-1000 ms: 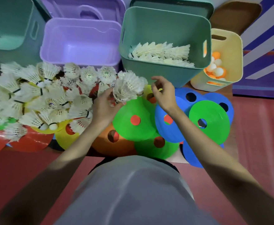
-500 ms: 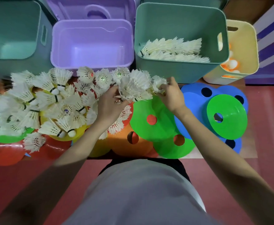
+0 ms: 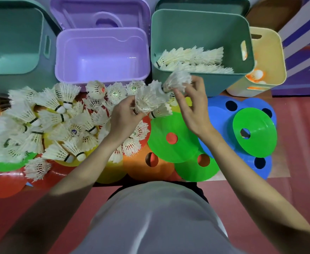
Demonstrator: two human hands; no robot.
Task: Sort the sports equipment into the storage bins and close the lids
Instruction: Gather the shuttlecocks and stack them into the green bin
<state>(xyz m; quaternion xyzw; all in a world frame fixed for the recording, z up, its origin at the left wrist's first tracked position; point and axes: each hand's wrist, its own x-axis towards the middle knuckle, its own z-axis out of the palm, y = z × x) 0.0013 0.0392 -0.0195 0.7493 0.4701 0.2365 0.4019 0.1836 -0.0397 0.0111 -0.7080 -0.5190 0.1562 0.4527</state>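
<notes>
A heap of white shuttlecocks [image 3: 46,123] lies on coloured disc cones at the left. My left hand [image 3: 125,116] grips a nested stack of shuttlecocks [image 3: 148,98]. My right hand [image 3: 192,105] pinches a single shuttlecock [image 3: 178,79] just in front of the green bin [image 3: 202,83], which holds several rows of stacked shuttlecocks [image 3: 191,59]. The purple bin [image 3: 103,54] between the green ones has nothing in it. A yellow bin [image 3: 268,52] at the right holds orange and white balls.
A second green bin [image 3: 13,43] stands at the far left. A purple lid [image 3: 99,13] leans behind the purple bin. Green [image 3: 172,136], blue [image 3: 222,110], orange and red disc cones cover the low table in front of me.
My right hand has picked up a shuttlecock and lifted it up and right towards the green bin. My left hand keeps hold of its stack.
</notes>
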